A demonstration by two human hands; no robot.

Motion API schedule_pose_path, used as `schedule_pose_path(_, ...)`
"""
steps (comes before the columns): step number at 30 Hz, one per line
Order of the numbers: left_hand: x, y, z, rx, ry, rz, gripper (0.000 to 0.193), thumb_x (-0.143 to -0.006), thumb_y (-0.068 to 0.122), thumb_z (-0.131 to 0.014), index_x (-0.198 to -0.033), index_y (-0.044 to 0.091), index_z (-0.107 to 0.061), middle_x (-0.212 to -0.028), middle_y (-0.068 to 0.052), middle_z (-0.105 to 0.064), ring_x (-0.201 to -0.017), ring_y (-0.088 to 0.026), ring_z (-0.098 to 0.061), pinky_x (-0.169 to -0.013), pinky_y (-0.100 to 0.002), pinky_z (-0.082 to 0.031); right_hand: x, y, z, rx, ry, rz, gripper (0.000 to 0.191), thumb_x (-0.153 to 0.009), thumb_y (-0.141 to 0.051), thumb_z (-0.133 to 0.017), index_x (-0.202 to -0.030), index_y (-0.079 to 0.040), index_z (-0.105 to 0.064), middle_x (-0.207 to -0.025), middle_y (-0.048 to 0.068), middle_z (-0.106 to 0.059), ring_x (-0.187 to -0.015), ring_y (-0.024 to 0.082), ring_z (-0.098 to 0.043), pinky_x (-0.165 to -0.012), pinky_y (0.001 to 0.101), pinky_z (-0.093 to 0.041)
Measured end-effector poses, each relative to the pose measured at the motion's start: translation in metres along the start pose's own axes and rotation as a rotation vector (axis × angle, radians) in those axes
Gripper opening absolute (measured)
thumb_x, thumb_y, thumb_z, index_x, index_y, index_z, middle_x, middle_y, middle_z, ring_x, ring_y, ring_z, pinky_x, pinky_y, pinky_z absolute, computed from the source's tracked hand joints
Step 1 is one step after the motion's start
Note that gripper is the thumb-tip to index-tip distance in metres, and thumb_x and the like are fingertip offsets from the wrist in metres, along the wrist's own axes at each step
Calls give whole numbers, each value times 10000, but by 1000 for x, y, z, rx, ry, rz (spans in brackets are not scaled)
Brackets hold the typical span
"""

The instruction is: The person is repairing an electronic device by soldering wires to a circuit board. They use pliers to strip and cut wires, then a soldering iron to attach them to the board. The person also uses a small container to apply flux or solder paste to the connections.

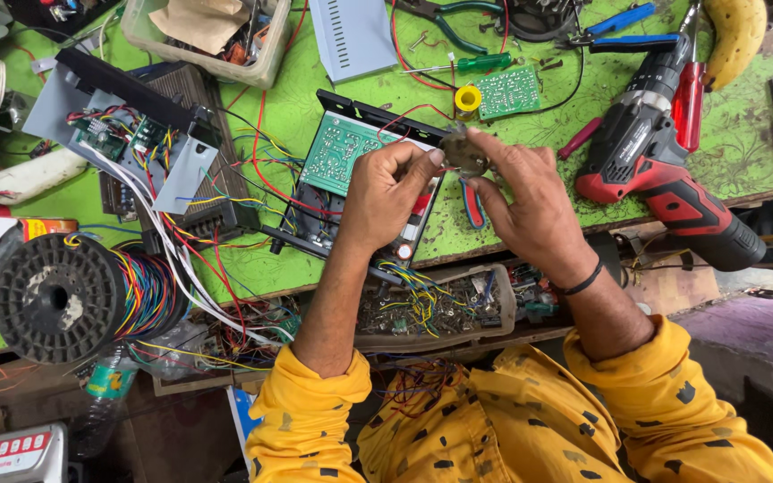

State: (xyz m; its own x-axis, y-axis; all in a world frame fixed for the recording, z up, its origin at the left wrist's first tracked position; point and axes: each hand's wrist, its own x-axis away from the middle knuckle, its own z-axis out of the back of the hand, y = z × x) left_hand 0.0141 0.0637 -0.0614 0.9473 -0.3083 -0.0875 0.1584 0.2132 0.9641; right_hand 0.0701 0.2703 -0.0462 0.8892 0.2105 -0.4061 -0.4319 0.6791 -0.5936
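- Where the far left of the frame was reached, a black spool (55, 298) wound with multicoloured wire was seen, and an opened grey chassis (127, 134) with wiring was placed above it at the upper left.
- Just left of centre, a black open unit (351, 179) holding a green circuit board (342, 152) was laid on the green table (315, 98).
- At the centre, the left hand (386, 192) was raised over that unit, its thumb and forefinger pressed onto the left edge of a small round metal part (463, 152).
- The same part was pinched from the right by the right hand (530, 201), its fingertips closed on the rim, so the part was held between both hands, equally near each; no long axis could be told.
- Upper centre, a yellow tape roll (468, 98) and a small green board (507, 90) were set beyond the hands.
- At the right, a red and black cordless drill (655, 165) was laid, well apart from the part.
- A banana (735, 36) was left at the upper right.
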Motion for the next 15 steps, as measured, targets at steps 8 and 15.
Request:
schedule_pose_path(8,0,-5,-3,293,39,70,192,-935,197,-782,-968,14,-734,-762,17,-708,-642,-24,-597,-578,-209,-501,8,7,-6,-135,118,-141,676,-935,-80,-802,-1533,-27,-491,-1094,104,-672,-971,197,-633,-902,332,-529)
schedule_pose_path(15,-1,-11,-2,244,81,69,169,-951,175,-773,-927,18,-717,-783,-5,-732,-670,-26,-644,-603,-202,-526,13,5,-17,-412,98,-269,668,-919,-29,-792,-1514,-16,-490,-918,24,-661,-917,74,-597,-908,267,-509)
